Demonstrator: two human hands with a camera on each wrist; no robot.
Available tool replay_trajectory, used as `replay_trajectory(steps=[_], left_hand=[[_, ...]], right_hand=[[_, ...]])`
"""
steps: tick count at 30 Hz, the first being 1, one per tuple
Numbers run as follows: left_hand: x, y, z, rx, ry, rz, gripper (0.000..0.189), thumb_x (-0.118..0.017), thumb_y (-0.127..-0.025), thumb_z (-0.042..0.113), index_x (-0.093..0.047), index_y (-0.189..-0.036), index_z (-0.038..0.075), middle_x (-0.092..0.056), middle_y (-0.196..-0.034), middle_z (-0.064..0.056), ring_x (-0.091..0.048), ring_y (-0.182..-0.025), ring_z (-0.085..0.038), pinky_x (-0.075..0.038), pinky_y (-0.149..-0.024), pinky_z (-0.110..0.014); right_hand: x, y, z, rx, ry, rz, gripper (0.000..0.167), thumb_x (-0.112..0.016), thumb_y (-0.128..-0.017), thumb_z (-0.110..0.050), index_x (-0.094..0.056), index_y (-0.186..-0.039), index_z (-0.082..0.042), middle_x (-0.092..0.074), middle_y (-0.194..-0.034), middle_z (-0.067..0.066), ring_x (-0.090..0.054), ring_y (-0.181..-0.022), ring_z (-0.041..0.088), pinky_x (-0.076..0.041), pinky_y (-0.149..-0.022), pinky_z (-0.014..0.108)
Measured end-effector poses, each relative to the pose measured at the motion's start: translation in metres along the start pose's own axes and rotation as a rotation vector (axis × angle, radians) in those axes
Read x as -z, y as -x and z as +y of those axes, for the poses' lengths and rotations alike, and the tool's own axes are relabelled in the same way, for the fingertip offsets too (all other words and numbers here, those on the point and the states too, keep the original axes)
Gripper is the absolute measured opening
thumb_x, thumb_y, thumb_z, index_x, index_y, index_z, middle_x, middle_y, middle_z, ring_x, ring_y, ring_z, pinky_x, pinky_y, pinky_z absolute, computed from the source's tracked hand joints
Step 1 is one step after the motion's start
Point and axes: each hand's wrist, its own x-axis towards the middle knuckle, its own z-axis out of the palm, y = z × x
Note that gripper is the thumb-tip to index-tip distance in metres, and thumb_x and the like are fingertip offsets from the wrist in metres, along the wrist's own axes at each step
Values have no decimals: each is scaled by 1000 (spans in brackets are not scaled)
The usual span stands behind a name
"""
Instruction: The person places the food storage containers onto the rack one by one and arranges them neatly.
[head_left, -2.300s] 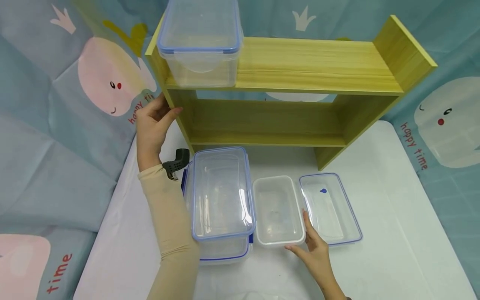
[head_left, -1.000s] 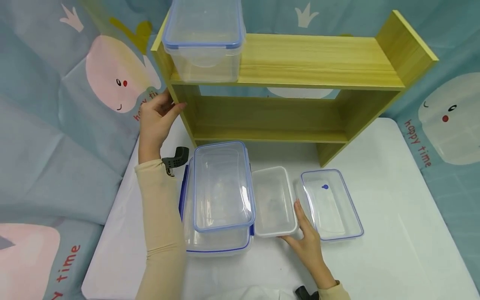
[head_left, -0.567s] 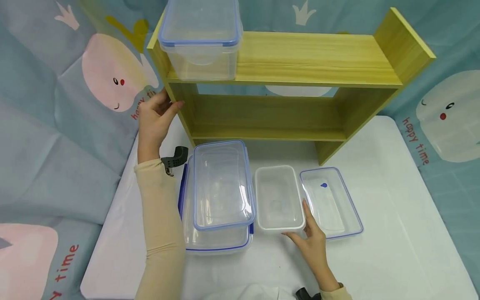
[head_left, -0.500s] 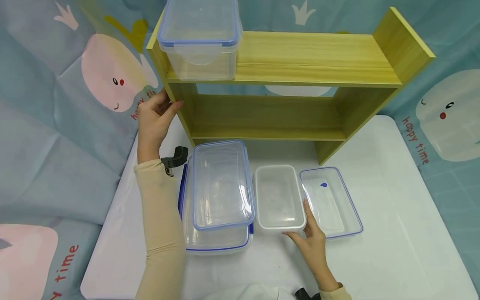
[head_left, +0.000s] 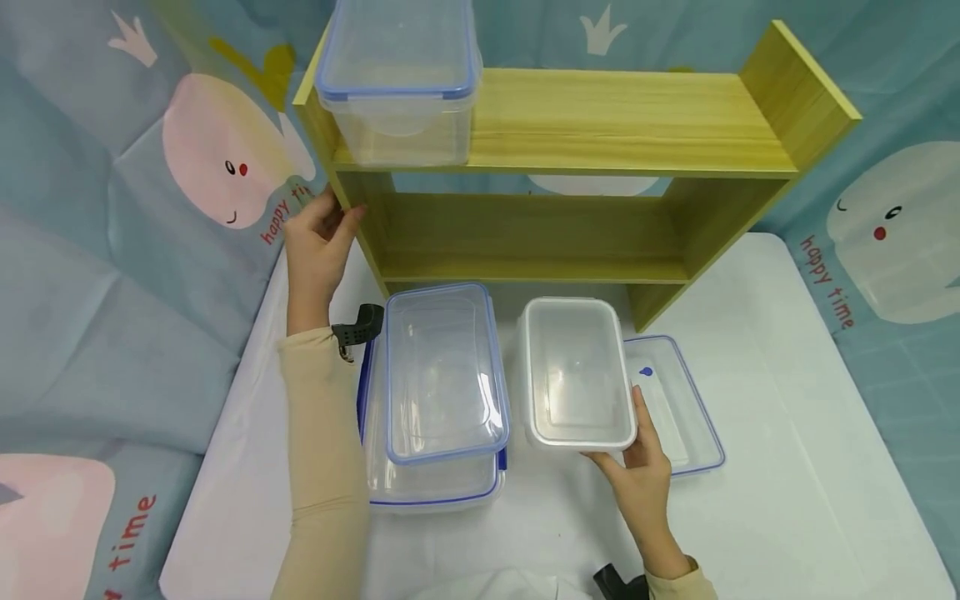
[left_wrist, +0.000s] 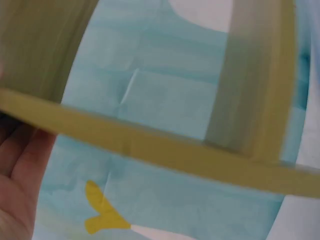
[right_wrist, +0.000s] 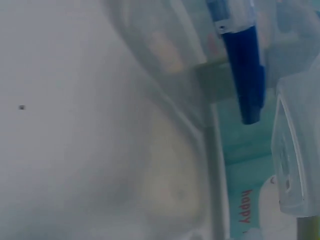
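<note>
In the head view my left hand [head_left: 318, 250] grips the left side panel [head_left: 352, 221] of a wooden shelf [head_left: 637, 125], thumb in front and fingers behind. The left wrist view shows part of that hand [left_wrist: 20, 175] at the panel's edge. My right hand [head_left: 641, 475] holds a translucent food container [head_left: 577, 375] with a white rim by its near right corner. The container covers part of a clear blue-edged tray or lid [head_left: 697, 417] on the table. Whether it has a lid on cannot be told.
Left of the held container, a clear blue-rimmed container [head_left: 442, 375] is stacked on a larger blue-clipped one [head_left: 435, 492]. A tall lidded container [head_left: 401, 92] stands at the left of the top shelf. Patterned curtains [head_left: 67, 308] surround the white table [head_left: 787, 500].
My right hand has moved the white-rimmed container right and away from me, and it looks raised, now overlapping the blue-edged piece. My left hand keeps its grip on the shelf panel.
</note>
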Motion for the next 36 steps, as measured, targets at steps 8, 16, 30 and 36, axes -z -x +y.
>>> replay_trajectory(steps=[8, 16, 30, 36], left_hand=[[-4, 4, -7, -45, -34, 61, 29, -60, -90, 2, -63, -119, -5, -65, -111, -19, -63, -100, -16, -51, -88, -29], [-5, 4, -9, -54, -14, 79, 29, -60, -90, 2, -63, -118, -6, -65, -111, -19, -64, -99, -16, -51, -88, -29], [-6, 5, -7, -72, -37, 77, 29, -60, -91, 2, -63, -119, -5, -66, -110, -16, -64, -100, -17, -51, -88, -30], [-6, 4, -8, -85, -34, 70, 29, -60, -91, 2, -62, -119, -6, -65, -111, -18, -64, -100, -17, -51, -88, -29]], right_hand=[[-2, -21, -19, 101, -103, 30, 88, -77, -73, -2, -26, -144, 7, -39, -144, 16, -45, -126, 23, -44, -96, 24], [-1, -38, -39, 179, -144, 125, 85, -80, -70, 0, -36, -142, 4, -44, -139, 20, -49, -121, 27, -49, -90, 24], [-3, -65, -58, 282, -140, 213, 79, -81, -66, 7, -44, -135, 7, -50, -131, 25, -55, -112, 30, -52, -84, 25], [-10, -78, -68, 313, -197, 253, 77, -81, -64, 11, -46, -133, 8, -52, -129, 25, -55, -111, 32, -52, -83, 26]])
